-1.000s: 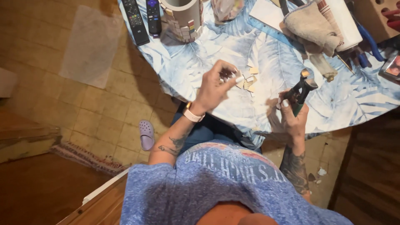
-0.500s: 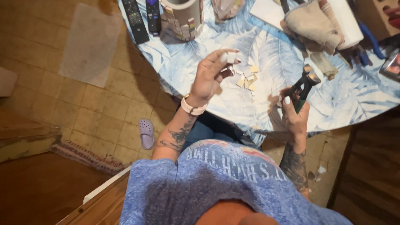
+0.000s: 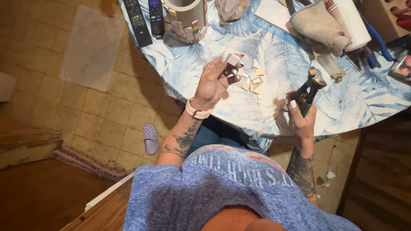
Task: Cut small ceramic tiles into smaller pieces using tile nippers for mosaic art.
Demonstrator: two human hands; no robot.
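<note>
My left hand (image 3: 217, 79) is raised above the table, palm up, pinching a small white tile piece (image 3: 233, 59) between thumb and fingertips. My right hand (image 3: 300, 116) grips the handles of green-handled tile nippers (image 3: 311, 87), jaws pointing up and away, near the table's front edge. Between the two hands, several small cream tile pieces (image 3: 252, 81) lie loose on the table (image 3: 274, 51), which is covered in a blue-and-white leaf-patterned cloth.
A cylinder partly covered in mosaic tiles (image 3: 187, 17) stands at the back, beside two black remote controls (image 3: 144, 17). A beige cloth (image 3: 319, 23), pliers with blue handles (image 3: 376, 40) and other tools lie at the back right. A lilac clog (image 3: 150, 139) rests on the tiled floor.
My left hand rose and moved away from me, turning palm up with the tile piece at its fingertips. My right hand stayed at the table edge and tilted the nippers slightly.
</note>
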